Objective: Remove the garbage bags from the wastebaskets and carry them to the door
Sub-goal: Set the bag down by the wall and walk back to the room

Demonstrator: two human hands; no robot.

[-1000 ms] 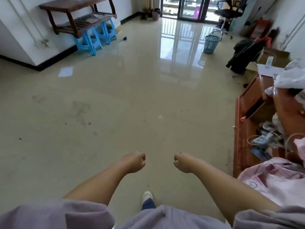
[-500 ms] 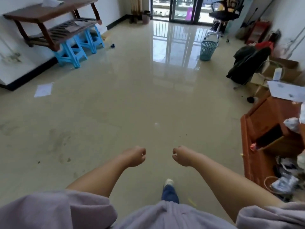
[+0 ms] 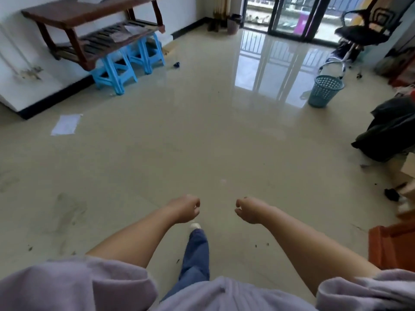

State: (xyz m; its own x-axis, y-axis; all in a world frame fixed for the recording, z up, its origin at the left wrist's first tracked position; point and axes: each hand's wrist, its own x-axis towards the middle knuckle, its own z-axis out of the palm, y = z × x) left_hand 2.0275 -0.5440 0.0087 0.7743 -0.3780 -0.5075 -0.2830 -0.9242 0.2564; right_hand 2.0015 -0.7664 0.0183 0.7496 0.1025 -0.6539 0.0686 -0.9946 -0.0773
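A teal mesh wastebasket [image 3: 325, 92] stands on the shiny floor at the right, in front of an office chair; no bag shows in it from here. A darker bin [image 3: 233, 24] stands far off beside the glass sliding door [image 3: 292, 16]. My left hand [image 3: 186, 208] and my right hand [image 3: 249, 209] are held out low in front of me, a short gap between them. Both have their fingers curled in and hold nothing. One foot is stepping forward below them.
A black office chair [image 3: 363, 30] stands at the far right. A dark pile of clothes [image 3: 390, 129] and boxes line the right side, with reddish wooden furniture [image 3: 390, 248] close by. A wooden bench [image 3: 94, 23] rests on blue stools [image 3: 114, 70] at the left wall. A paper sheet [image 3: 66, 124] lies on the floor.
I have walked forward into the room; the wastebasket and the door are nearer and the cluttered wooden furniture has slid off to the right. Both hands stay curled and hold nothing.
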